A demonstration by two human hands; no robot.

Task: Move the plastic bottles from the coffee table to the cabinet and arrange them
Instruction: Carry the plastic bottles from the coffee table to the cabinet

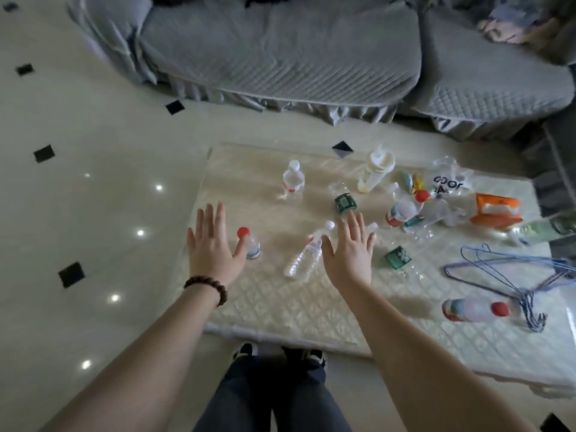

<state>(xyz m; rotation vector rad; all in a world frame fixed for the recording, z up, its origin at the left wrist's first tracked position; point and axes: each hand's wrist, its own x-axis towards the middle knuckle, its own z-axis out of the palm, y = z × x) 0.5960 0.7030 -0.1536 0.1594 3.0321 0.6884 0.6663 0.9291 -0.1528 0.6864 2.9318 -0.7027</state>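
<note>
Several clear plastic bottles are scattered on the coffee table (280, 313). A red-capped bottle (251, 243) stands just right of my left hand (212, 244), which hovers flat and open above the table's left edge. My right hand (349, 251) is also spread open, over a white-capped bottle (307, 255) lying on its side. Another white-capped bottle (293, 179) stands further back. A green-labelled bottle (343, 198) is beyond my right fingertips, a second green-labelled one (397, 258) lies to the right. A red-capped bottle (477, 310) lies near the front right. No cabinet is in view.
Blue wire hangers (505, 275), an orange tissue pack (495, 210), a clear printed plastic bag (448, 182), a cream-coloured shaker bottle (375, 173) and more bottles crowd the table's right side. A grey covered sofa (296, 57) runs behind it. Shiny tiled floor (93, 213) lies to the left.
</note>
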